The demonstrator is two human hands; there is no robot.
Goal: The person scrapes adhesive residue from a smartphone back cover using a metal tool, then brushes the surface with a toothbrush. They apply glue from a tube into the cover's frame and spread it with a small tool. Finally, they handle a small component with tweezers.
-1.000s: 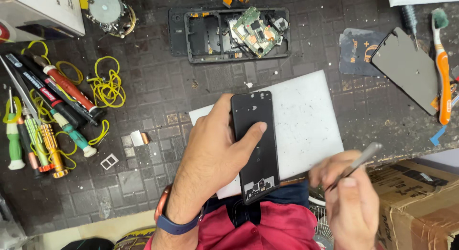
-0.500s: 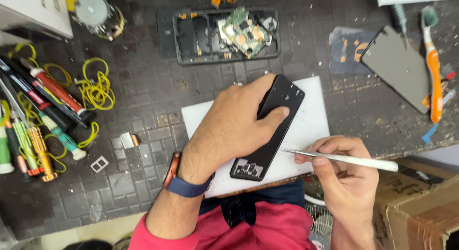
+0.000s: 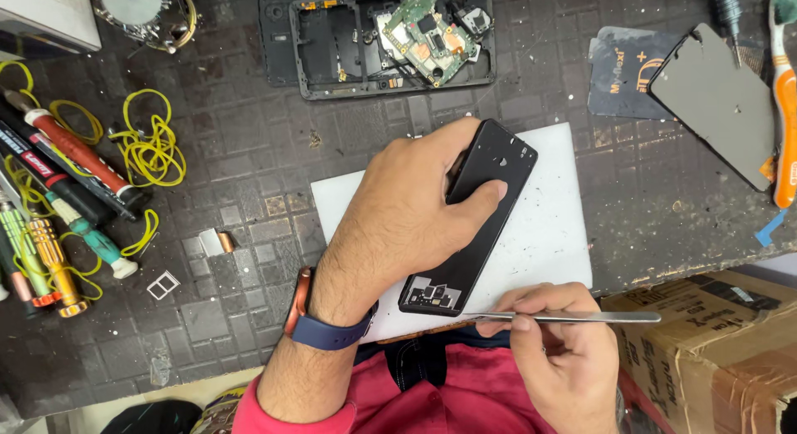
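Left hand pins the phone, right hand works a metal tool at its lower end.

I see my left hand (image 3: 398, 226) clamped over a black phone body (image 3: 469, 222) lying tilted on the white mat (image 3: 548, 235) on the tabletop (image 3: 241, 176). My right hand (image 3: 556, 351) pinches a thin metal spudger (image 3: 573, 317), its tip touching the phone's open lower end. A stripped phone frame (image 3: 332, 48) with its circuit board (image 3: 425, 37) lies well apart above.

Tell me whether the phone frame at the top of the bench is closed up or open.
Open. The phone frame lies with its inside bare, and a green circuit board sits tilted and loose across its right half, with no cover on it.
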